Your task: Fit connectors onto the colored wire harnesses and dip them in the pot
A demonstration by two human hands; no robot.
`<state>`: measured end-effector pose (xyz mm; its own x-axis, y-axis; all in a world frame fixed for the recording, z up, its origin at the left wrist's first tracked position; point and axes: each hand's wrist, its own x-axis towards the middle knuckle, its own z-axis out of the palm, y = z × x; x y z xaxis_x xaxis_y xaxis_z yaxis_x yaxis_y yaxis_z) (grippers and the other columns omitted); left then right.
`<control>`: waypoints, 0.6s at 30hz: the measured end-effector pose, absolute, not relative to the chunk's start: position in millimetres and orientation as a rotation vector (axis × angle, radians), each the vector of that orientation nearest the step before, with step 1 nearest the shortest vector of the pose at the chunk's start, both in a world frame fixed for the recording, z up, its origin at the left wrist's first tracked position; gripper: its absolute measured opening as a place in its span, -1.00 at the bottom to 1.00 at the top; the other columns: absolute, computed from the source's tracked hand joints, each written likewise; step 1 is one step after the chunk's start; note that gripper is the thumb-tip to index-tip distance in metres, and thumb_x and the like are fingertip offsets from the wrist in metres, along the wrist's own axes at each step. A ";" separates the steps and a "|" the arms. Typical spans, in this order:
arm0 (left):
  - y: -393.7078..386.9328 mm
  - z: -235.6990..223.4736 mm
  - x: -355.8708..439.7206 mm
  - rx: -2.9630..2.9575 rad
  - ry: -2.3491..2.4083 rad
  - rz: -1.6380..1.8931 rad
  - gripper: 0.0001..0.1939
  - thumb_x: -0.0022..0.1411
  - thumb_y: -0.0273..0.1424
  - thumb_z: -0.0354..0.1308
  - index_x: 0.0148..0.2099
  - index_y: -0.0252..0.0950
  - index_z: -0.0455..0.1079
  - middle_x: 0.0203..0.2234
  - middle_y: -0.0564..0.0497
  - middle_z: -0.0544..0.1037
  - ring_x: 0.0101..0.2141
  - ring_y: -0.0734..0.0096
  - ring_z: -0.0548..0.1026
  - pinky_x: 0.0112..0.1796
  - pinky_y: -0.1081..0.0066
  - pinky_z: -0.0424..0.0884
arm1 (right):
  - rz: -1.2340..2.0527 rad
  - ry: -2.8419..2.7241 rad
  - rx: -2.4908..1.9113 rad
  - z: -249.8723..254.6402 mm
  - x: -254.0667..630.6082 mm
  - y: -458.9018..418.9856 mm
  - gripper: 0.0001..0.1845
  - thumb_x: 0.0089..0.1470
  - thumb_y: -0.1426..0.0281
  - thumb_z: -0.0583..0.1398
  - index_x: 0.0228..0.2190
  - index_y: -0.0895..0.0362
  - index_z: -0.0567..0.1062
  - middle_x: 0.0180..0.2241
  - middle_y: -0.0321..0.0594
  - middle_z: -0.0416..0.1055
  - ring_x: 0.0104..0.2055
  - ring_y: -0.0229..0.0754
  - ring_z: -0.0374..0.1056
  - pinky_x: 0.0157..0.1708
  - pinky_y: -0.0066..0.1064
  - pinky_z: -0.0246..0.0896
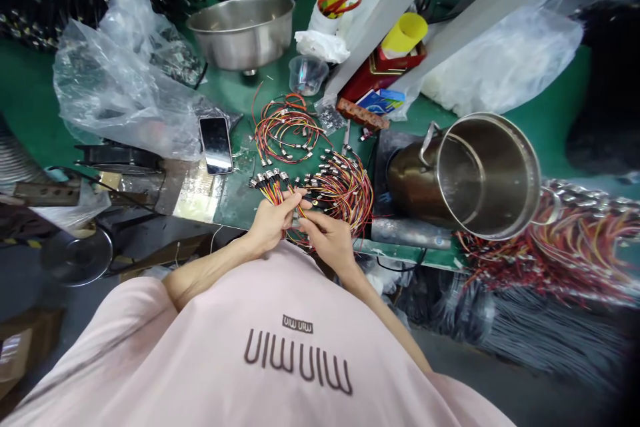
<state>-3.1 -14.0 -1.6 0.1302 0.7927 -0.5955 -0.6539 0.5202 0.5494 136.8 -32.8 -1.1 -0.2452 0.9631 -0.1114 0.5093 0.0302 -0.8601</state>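
My left hand (pixel 273 221) holds a bunch of red, yellow and black wire leads (pixel 273 190) whose small metal connectors fan out upward. My right hand (pixel 326 241) sits just beside it, its fingertips pinching a lead near the same bunch. A larger heap of similar connectorised leads (pixel 345 192) lies on the green bench mat (pixel 235 210) directly ahead of my right hand. Beyond my hands is a looser coil of red and yellow wires (pixel 286 133). A smartphone (pixel 216 145) lies to the left of that coil.
A steel bowl (pixel 243 33) and a tall steel pot on its side (pixel 483 177) flank the bench. Crumpled plastic bags (pixel 120 87) lie at the left. A clear cup (pixel 307 75) stands near the wires. A white post (pixel 385 10) crosses the upper right, and more wire bundles (pixel 575 243) lie at the right.
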 end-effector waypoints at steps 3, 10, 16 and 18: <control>-12.5 -8.4 -11.2 0.122 0.996 1.068 -0.61 0.00 -0.25 0.36 -0.20 -0.43 0.49 -0.54 0.04 0.52 -0.74 0.79 0.07 -0.71 0.60 -0.07 | 1.348 -1.836 -1.465 -3.6 133.9 -32.7 -0.71 0.18 0.29 0.11 -0.28 0.14 0.59 -0.51 -0.30 0.50 -0.58 -0.31 0.32 -0.52 -0.49 0.23; -21.2 -18.8 -46.9 -0.005 1.018 1.050 -0.63 -0.05 -0.30 0.40 -0.24 -0.45 0.50 -0.62 0.09 0.42 -0.69 0.77 0.15 -0.71 0.67 -0.06 | 1.362 -2.056 -1.500 -22.8 162.7 -12.4 -0.67 0.21 0.28 0.08 -0.38 0.17 0.58 -0.37 -0.19 0.55 -0.32 -0.22 0.43 -0.28 -0.46 0.25; -33.4 -17.2 -63.1 0.020 1.083 1.059 -0.63 -0.06 -0.26 0.40 -0.28 -0.46 0.51 -0.67 0.08 0.40 -0.67 0.69 0.23 -0.70 0.64 0.02 | 0.955 -2.400 -2.084 -70.6 144.5 17.8 -0.65 0.18 0.18 0.11 -0.38 0.13 0.59 -0.32 -0.10 0.57 -0.24 -0.08 0.46 -0.25 -0.37 0.20; -36.6 -16.4 -65.4 0.027 1.083 1.068 -0.63 -0.03 -0.25 0.39 -0.26 -0.44 0.51 -0.67 0.09 0.40 -0.64 0.63 0.30 -0.64 0.61 0.17 | 0.849 -2.475 -2.213 -82.5 132.7 23.5 -0.62 0.15 0.13 0.13 -0.37 0.17 0.58 -0.34 -0.02 0.55 -0.26 -0.03 0.45 -0.30 -0.35 0.18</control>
<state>-65.4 -36.6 -16.4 0.0496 0.7130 -0.6994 -0.6895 0.5311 0.4926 132.7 23.5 -82.5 -0.1423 0.8444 -0.5164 0.9836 0.0624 -0.1691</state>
